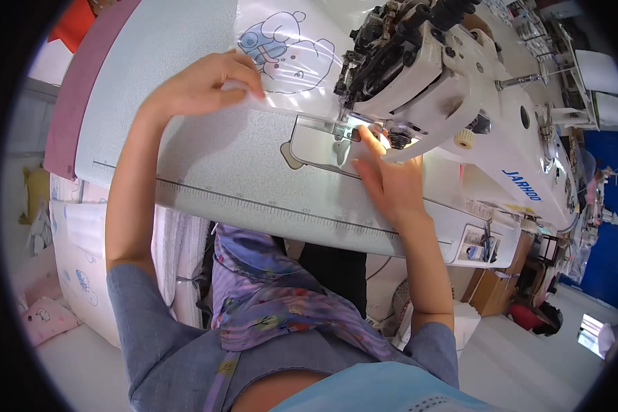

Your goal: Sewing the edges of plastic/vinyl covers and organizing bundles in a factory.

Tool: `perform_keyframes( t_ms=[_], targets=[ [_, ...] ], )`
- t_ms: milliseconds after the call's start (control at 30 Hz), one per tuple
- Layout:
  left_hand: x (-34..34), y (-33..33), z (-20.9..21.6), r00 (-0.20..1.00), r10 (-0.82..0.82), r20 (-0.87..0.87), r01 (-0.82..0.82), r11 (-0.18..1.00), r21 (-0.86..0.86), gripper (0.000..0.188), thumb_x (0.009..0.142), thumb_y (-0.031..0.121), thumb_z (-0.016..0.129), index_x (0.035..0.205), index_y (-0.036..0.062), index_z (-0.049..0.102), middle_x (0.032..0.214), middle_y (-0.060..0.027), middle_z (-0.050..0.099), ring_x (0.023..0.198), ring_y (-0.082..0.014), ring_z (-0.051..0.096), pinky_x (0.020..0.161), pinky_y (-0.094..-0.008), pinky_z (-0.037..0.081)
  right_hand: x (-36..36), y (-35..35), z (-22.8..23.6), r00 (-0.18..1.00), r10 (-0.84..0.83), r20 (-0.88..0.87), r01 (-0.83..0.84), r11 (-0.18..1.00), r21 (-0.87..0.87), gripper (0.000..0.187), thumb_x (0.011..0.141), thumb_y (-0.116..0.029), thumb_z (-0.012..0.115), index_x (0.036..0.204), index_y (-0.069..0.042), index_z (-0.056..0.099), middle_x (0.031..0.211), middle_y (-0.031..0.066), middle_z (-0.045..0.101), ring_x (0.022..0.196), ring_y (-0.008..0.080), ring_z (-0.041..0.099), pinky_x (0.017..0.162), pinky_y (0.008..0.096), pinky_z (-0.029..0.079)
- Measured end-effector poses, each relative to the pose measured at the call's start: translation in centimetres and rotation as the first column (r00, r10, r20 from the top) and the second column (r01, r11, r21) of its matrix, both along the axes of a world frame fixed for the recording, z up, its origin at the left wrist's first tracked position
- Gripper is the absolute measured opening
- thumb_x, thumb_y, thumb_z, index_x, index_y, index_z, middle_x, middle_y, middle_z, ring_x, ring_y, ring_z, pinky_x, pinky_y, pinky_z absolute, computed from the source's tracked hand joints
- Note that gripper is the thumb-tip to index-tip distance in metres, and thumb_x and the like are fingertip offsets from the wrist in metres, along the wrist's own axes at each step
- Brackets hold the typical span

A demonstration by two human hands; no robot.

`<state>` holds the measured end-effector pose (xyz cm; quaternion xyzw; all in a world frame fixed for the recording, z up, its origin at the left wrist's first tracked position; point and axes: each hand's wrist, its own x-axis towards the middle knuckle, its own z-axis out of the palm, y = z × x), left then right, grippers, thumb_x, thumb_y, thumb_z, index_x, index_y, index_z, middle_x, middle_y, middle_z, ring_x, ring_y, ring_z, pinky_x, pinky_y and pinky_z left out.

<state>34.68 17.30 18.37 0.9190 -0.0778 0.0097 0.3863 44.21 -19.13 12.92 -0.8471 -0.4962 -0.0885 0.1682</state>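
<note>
A white sewing machine (484,137) stands on a pale grey table (233,161), its work light shining by the needle. Left of the machine head lies a glossy clear plastic piece (316,86) printed with cartoon animals in blue and pink. At its near left edge, my left hand (202,86) has curled fingers pinching the plastic. My right hand (395,182) reaches to the presser foot (347,129), index finger stretched out beside it and thumb held apart. Part of its other fingers is hidden by the machine. A shiny metal plate (319,144) sits under the needle area.
A ruler strip (275,206) runs along the table's front edge. At the table's right end is a small recessed tray (475,244) with little tools. White printed material (82,240) hangs at the left. A cardboard box (494,285) stands at the lower right.
</note>
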Motion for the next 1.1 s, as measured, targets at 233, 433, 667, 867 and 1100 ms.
perform_keyframes(
  t_ms=[233,433,667,867,1100],
  targets=[
    [4.2,-4.9,-4.8,0.945,-0.213,0.25,0.078,0.884,0.46,0.034,0.101,0.014,0.057,0.132,0.0219,0.068,0.143,-0.0026,0.06,0.136,-0.028,0.056,0.123,-0.059,0.027,0.0,0.3,0.7,0.999,-0.032,-0.013,0.031,0.996,-0.085,0.048,0.098,-0.027,0.065,0.145,-0.017,0.06,0.129,0.0154,0.068,0.119,0.0359,0.059,0.107,0.0489,0.037],
    [-3.0,-11.9,-2.4,0.956,-0.01,0.294,-0.211,0.671,0.711,0.044,0.093,0.026,0.066,0.137,0.0236,0.063,0.123,-0.0075,0.065,0.118,-0.025,0.063,0.075,-0.0361,0.061,3.3,-0.2,1.5,0.988,-0.049,-0.148,0.012,0.971,-0.241,0.043,0.103,-0.035,0.057,0.141,-0.016,0.064,0.127,0.0108,0.07,0.123,0.0278,0.059,0.114,0.047,0.028],
    [-4.4,-15.2,-4.5,0.964,0.089,0.249,-0.218,0.801,0.557,0.057,0.089,0.047,0.071,0.137,0.0189,0.061,0.132,-0.0092,0.06,0.135,-0.028,0.052,0.114,-0.0571,0.036,3.9,0.1,0.8,0.988,0.003,-0.157,-0.036,0.977,-0.21,0.038,0.104,-0.037,0.056,0.132,-0.015,0.071,0.116,0.0075,0.075,0.118,0.027,0.061,0.108,0.0464,0.031],
    [-4.7,-15.7,-4.9,0.956,0.104,0.273,-0.234,0.831,0.505,0.077,0.088,0.065,0.065,0.149,0.0204,0.052,0.159,-0.0055,0.046,0.151,-0.0296,0.036,0.12,-0.0708,0.018,4.3,0.0,0.5,0.989,0.03,-0.146,-0.052,0.987,-0.15,0.036,0.104,-0.035,0.057,0.129,-0.013,0.072,0.113,0.0076,0.076,0.113,0.0279,0.064,0.108,0.0473,0.032],
    [-4.5,-14.7,-4.5,0.975,0.032,0.22,-0.145,0.84,0.523,0.079,0.088,0.068,0.064,0.151,0.0218,0.051,0.159,-0.0054,0.045,0.151,-0.0301,0.036,0.12,-0.0708,0.017,4.8,0.2,0.1,0.99,0.114,-0.082,-0.109,0.992,0.064,0.024,0.098,-0.024,0.056,0.096,-0.005,0.069,0.097,0.0091,0.072,0.092,0.0309,0.068,0.082,0.0466,0.046]
  ],
)
